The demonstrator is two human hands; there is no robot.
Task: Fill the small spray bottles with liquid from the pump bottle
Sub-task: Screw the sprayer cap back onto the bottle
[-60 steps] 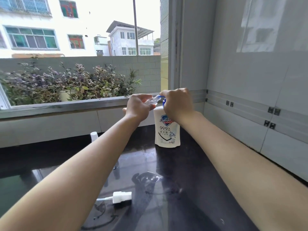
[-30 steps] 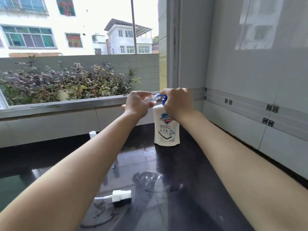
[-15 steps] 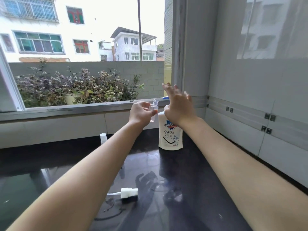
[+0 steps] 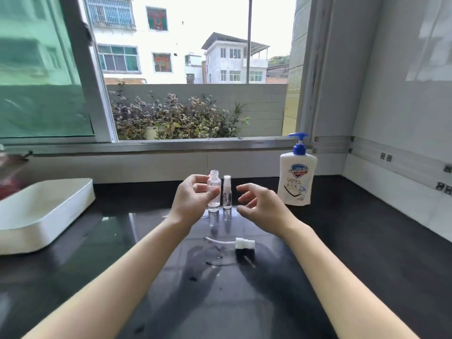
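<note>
My left hand holds an uncapped clear small spray bottle upright on the black counter. Just right of it stands a second small spray bottle with its white spray cap on. My right hand hovers beside that one with loosely curled fingers, holding nothing. A loose white spray head with its thin dip tube lies on the counter in front of both hands. The white pump bottle with a blue pump stands at the back right, apart from both hands.
A white tray sits on the counter at the left. The window sill runs along the back, and a tiled wall closes the right side. Small drops spot the counter near the front.
My right hand has come off the pump and both hands moved left, away from the pump bottle. The uncapped bottle now stands on the counter beside the capped one. The view swung left.
</note>
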